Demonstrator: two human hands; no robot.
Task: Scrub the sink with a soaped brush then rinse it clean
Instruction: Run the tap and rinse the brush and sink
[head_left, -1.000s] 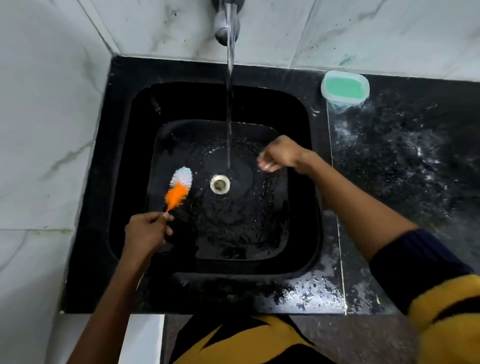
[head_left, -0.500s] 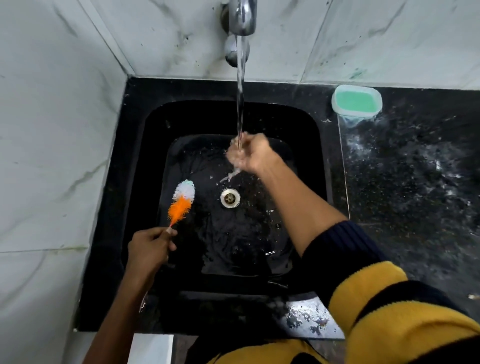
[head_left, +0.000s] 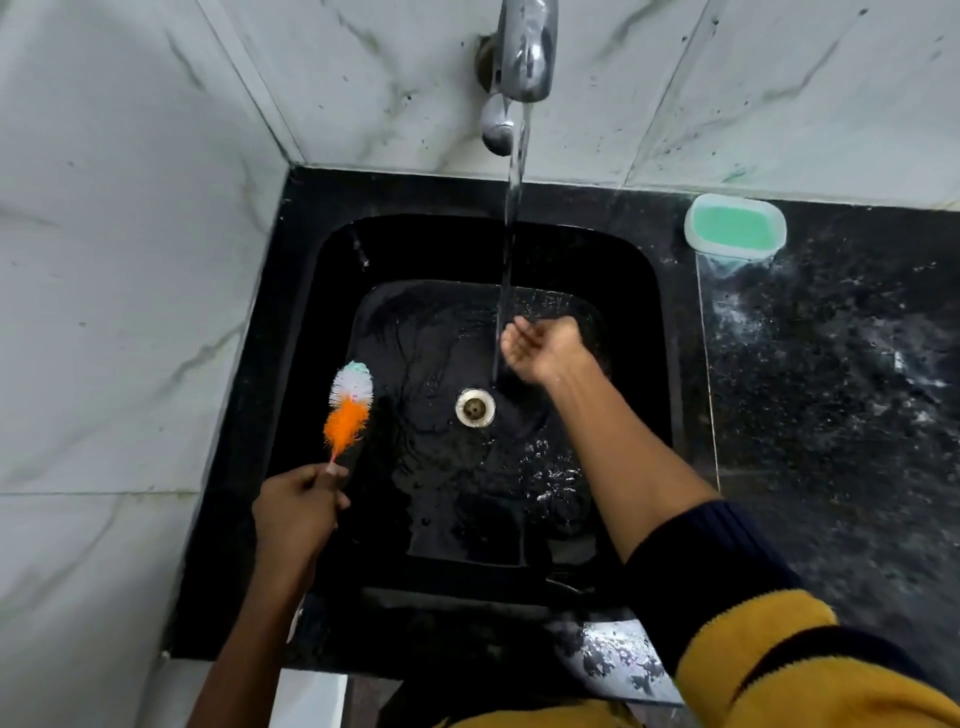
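A black sink (head_left: 660, 332) with a wet floor and a white drain (head_left: 475, 408) fills the middle. Water runs from the chrome tap (head_left: 524, 57) in a stream (head_left: 511, 223) down into the basin. My right hand (head_left: 543, 348) is cupped palm up beside the stream, just right of it, holding nothing. My left hand (head_left: 298, 506) grips the thin handle of a brush (head_left: 349, 405) with orange and white bristles, held over the sink's left side, bristles pointing away from me.
A white tub of green soap (head_left: 734, 226) stands on the black speckled counter (head_left: 841, 395) at the back right. Marble tile walls (head_left: 104, 260) close in the left and back. Wet patches lie on the counter's front edge.
My right hand came from the sink's right side to the stream, then opened palm up beside it. The view moved closer. The brush hand stayed put.
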